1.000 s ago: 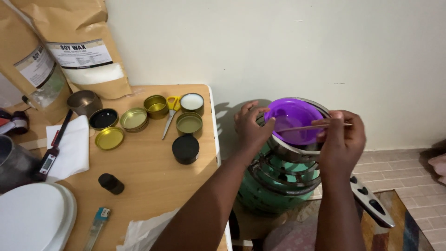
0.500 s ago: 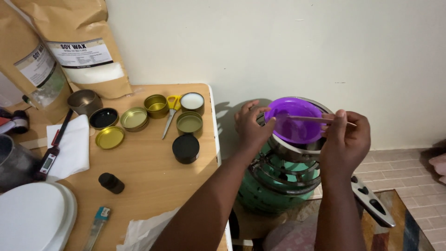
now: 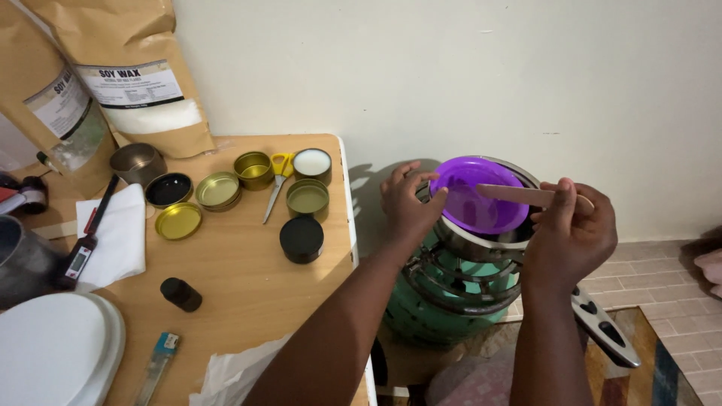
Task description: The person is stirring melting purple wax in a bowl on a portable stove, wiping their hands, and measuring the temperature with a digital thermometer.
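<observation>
My flat pale wooden stirring stick [image 3: 519, 195] lies across the top of the round purple plastic bowl [image 3: 474, 197], its far end out over the bowl's hollow, and I pinch its near end between thumb and fingers of my right hand [image 3: 573, 229], closed firmly on it so the blade stays level above the rim. The bowl sits nested in a shiny steel pot [image 3: 481, 239], which rests on the dark metal ring of a green gas burner [image 3: 444, 301] standing beside the table, so I judge the bowl takes its heat through the pot rather than straight from the flame. My left hand [image 3: 406, 203] curls over the bowl's near edge, fingers closed on the rim to keep it from turning. Left of that, on the light wooden table [image 3: 241, 278], low round gold tins [image 3: 256, 169] cluster with their lids off; one tin [image 3: 311, 164] holds something white, and a black lid [image 3: 301, 239] lies nearest the edge. Yellow-handled scissors [image 3: 278, 180] lie between the tins. Further left, a thin probe thermometer [image 3: 86, 240] rests on a white paper towel [image 3: 113, 240]. Against the wall lean two tall brown paper pouches [image 3: 131, 45], each with a white rectangular label and a clear window showing white flakes.
</observation>
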